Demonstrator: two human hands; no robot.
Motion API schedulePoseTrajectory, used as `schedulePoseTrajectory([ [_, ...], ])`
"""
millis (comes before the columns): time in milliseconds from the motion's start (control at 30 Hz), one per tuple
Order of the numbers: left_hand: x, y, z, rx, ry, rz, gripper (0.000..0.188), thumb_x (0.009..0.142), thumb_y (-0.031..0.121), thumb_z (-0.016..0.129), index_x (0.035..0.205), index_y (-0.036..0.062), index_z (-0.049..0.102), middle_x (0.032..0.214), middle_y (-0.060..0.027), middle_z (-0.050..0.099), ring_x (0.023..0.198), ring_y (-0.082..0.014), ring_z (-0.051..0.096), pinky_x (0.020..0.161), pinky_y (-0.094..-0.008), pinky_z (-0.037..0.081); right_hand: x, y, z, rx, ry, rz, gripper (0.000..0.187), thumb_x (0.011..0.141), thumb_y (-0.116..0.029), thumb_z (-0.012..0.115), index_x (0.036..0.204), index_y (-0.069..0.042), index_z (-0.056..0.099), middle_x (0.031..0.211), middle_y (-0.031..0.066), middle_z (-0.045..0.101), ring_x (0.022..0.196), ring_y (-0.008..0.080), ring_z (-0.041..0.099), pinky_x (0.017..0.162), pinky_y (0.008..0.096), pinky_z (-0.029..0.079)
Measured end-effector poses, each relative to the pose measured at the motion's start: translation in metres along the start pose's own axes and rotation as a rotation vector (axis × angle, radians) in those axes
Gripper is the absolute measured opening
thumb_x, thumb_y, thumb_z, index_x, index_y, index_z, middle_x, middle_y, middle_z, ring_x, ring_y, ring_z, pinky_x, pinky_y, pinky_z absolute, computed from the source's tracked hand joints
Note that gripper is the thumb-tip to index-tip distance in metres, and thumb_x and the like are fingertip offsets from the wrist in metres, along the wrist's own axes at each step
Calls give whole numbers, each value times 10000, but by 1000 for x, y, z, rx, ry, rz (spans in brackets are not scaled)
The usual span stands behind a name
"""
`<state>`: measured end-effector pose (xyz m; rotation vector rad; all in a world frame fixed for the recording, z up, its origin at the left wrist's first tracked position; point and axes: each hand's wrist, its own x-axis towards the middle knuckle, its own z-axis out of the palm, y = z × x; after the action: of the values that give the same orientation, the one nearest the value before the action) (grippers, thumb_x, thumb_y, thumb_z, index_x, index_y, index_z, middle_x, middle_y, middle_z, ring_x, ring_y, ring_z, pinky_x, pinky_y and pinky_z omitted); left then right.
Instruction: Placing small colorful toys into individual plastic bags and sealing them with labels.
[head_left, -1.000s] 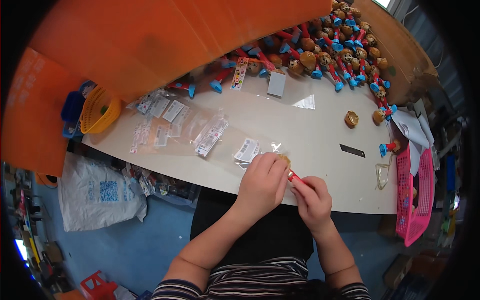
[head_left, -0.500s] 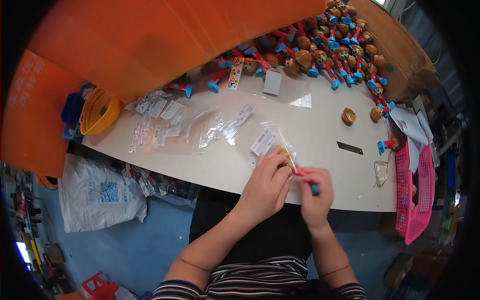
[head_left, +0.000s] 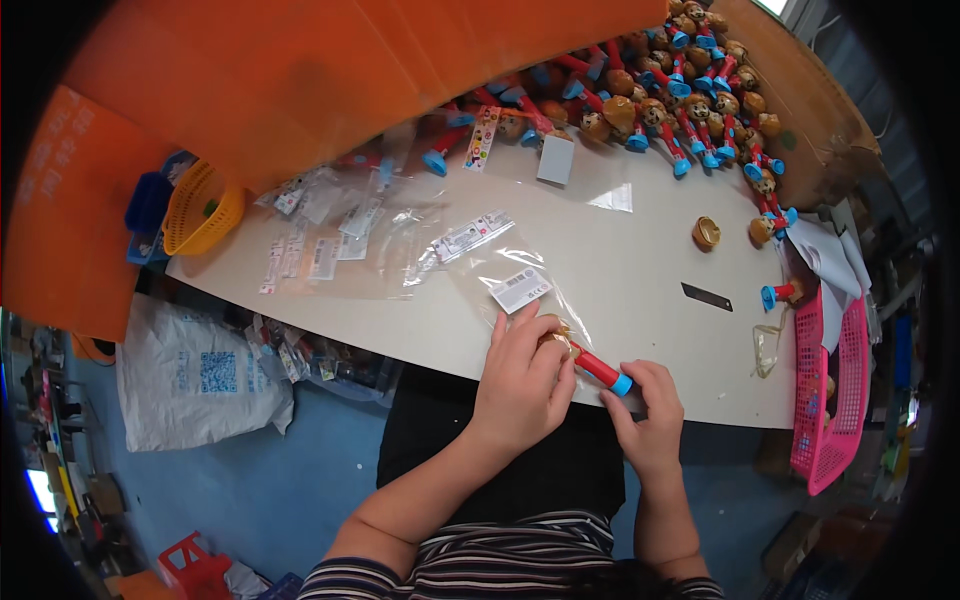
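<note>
A toy figure with a red tube body and blue base [head_left: 600, 371] lies slantwise at the table's near edge. My left hand [head_left: 525, 385] is closed over its golden-brown head end, which is mostly hidden under the fingers. With thumb and forefinger, my right hand [head_left: 650, 415] pinches the blue end. A clear plastic bag [head_left: 505, 262] stretches from under my left hand up the table. Inside or on the bag is a white printed label [head_left: 520, 290]; which of these I cannot tell. The head end appears to be within the bag's mouth.
Many similar figures [head_left: 690, 110] are heaped at the far right. Flat clear bags with labels [head_left: 340, 245] lie left. A dark blade [head_left: 707, 296] and a loose brown cap [head_left: 706, 233] lie right. Baskets stand at both sides, yellow [head_left: 222, 225] and pink [head_left: 830, 440]. An orange board [head_left: 300, 90] overhangs.
The red body now shows plainly between my hands. My right hand has moved slightly right and down, to the blue end. The bag lies flatter and more spread out.
</note>
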<state>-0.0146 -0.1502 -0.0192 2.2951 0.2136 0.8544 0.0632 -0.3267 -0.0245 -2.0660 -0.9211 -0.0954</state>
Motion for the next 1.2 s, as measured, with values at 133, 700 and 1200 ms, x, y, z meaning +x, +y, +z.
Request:
schedulePoseTrajectory([
  [133,-5,5,2,-27,86,-18,181,753,31,724,901,27,619,1054,-137,587,1024,-360,596,917,-463,461,-16,-4,2,91,99,32,350,703,-7,833,1008,17,663,941,153,662,786,251,659,687,313,551],
  [700,-20,12,-3,-56,-60,107,216,765,32,722,953,24,616,952,-110,593,909,-311,593,809,-398,464,6,8,30,146,143,-101,388,655,-12,838,991,-8,644,1079,134,620,885,232,624,669,298,515],
  [1200,-20,10,-9,-22,-127,151,240,754,39,712,968,30,603,944,-107,593,884,-307,599,770,-401,466,19,-9,38,218,-17,122,370,738,-30,799,1078,-4,653,906,97,660,763,182,638,690,276,526],
])
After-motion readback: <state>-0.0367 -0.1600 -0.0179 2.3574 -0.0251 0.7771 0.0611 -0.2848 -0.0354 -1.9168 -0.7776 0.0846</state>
